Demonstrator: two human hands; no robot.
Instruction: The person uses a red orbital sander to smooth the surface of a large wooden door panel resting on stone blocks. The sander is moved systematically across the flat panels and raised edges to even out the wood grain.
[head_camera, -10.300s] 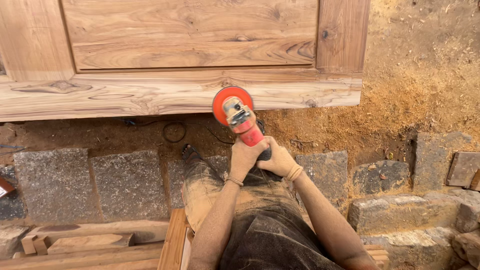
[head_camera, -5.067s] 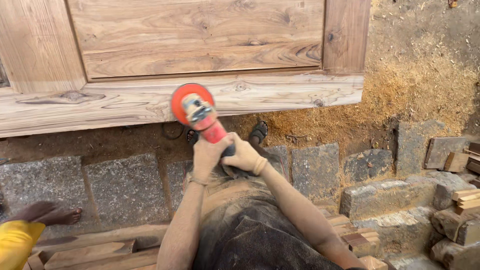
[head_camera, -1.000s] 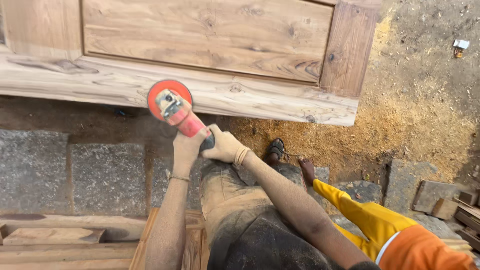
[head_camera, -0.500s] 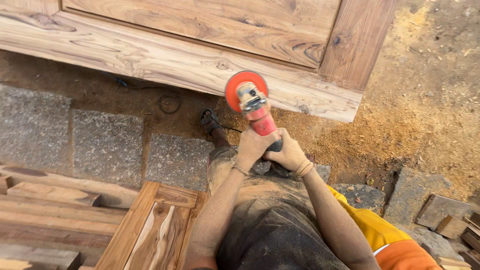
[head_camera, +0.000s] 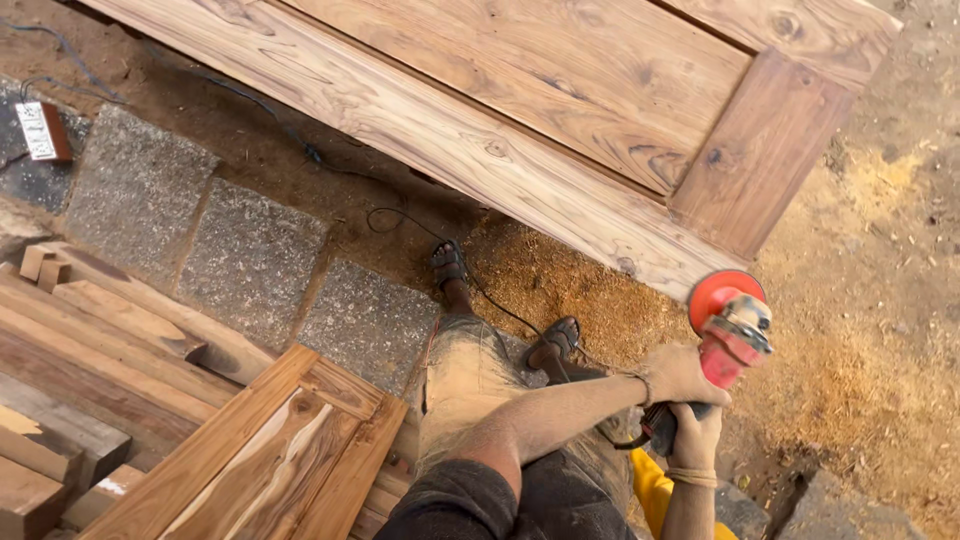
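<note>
Head view, looking down. Left hand (head_camera: 678, 375) wrapped over the upper part of the red angle grinder (head_camera: 722, 342), fingers curled shut around its body just behind the grey gear head. Right hand (head_camera: 693, 440) clamped on the dark rear handle below, fingers closed, a band at the wrist. Grinder held in the air beside the lower right corner of the wooden door (head_camera: 560, 110), orange-red disc guard (head_camera: 718, 290) near the door's bottom rail; contact with the wood cannot be told. Black power cord (head_camera: 440, 245) trailing from the tool across the ground, past two sandalled feet (head_camera: 450, 265) and under the door's edge. Sawdust (head_camera: 860, 350) heaped on the earth right of the door. Grey stone blocks (head_camera: 250, 260) set in a row left of the feet. Stacked timber planks (head_camera: 90, 340) and a smaller panelled frame (head_camera: 270, 450) at lower left. Small rectangular white-faced box (head_camera: 42, 130) with a brown edge on the stone at far left, another cable running to it. Yellow cloth (head_camera: 650, 490) just visible beneath the forearms.
</note>
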